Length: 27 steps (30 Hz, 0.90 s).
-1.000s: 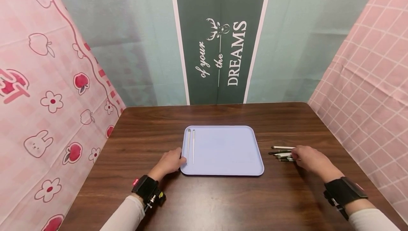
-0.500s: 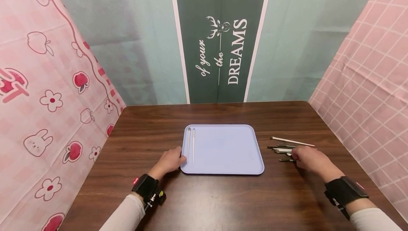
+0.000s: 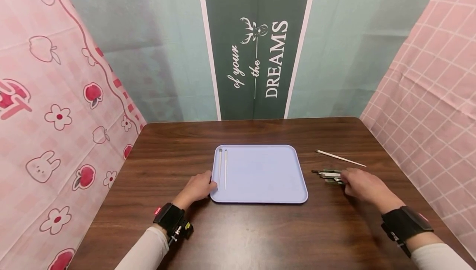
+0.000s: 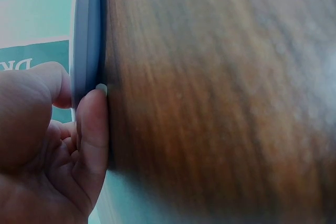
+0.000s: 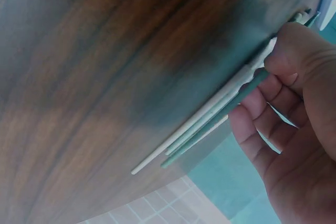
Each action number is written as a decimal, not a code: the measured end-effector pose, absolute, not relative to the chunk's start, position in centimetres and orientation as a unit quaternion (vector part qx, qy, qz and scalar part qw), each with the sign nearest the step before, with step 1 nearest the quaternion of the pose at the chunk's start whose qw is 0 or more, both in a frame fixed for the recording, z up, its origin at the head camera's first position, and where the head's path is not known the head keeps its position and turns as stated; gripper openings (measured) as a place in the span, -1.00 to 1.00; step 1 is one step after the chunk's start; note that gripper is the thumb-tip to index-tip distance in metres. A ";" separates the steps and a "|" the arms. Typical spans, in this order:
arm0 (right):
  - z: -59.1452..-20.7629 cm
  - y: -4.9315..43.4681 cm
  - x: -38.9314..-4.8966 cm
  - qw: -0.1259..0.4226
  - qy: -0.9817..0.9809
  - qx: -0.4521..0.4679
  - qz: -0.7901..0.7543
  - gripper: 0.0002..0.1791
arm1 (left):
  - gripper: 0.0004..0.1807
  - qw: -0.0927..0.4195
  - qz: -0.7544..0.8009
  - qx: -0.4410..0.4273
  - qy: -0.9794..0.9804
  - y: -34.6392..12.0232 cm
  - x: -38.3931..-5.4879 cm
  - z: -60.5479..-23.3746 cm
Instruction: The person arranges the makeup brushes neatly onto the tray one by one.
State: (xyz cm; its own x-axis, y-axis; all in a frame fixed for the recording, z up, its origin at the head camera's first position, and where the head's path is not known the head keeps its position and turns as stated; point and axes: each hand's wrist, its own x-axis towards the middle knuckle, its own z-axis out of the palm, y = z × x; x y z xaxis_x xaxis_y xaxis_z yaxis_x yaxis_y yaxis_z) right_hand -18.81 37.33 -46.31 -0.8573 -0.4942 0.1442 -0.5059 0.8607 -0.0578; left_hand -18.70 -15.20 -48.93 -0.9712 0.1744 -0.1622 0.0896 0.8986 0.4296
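A pale lavender tray [image 3: 264,175] lies on the table. My left hand [image 3: 196,186] grips its left rim, thumb on one side and fingers on the other in the left wrist view. Two slim white paintbrushes, one brush [image 3: 220,166] beside another brush [image 3: 225,173], lie along the tray's left side. Right of the tray, my right hand [image 3: 366,187] holds a bunch of paintbrushes [image 3: 330,175] low over the table; their far ends are partly hidden. In the right wrist view a white handle [image 5: 181,137] and a green handle [image 5: 210,124] run out from the fingers. One white paintbrush [image 3: 341,158] lies apart behind the bunch.
The dark wooden table [image 3: 253,237] reaches back to a green and teal curtain [image 3: 167,55]. Pink printed cloth [image 3: 67,137] hangs on the left, and pink checked cloth [image 3: 431,96] on the right.
One white paintbrush has shifted back, away from the bunch, and now lies apart at a slant. The brushes at my right hand have drawn closer together. My left hand stays at the tray rim.
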 end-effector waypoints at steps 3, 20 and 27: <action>-45.9 37.1 -18.9 0.063 -0.962 0.261 0.052 -0.65 | -0.80 0.096 0.215 0.069 0.969 -15.3 -18.7 -48.9; -44.5 34.4 -19.6 0.064 -0.955 0.276 0.088 -0.80 | -0.81 0.098 0.222 0.069 0.968 -15.4 -18.7 -49.1; -43.8 32.4 -20.0 0.042 -0.959 0.264 0.096 -0.80 | -0.82 0.099 0.228 0.067 0.966 -15.4 -18.6 -49.0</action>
State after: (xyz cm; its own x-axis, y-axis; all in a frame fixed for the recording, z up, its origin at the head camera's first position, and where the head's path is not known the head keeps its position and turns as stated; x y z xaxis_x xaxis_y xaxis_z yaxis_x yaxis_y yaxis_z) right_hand -19.98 32.43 -43.80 -0.8566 -0.4988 0.1321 -0.5151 0.8416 -0.1622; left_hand -18.64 -15.44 -48.99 -0.9716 0.1737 -0.1609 0.0835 0.8874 0.4533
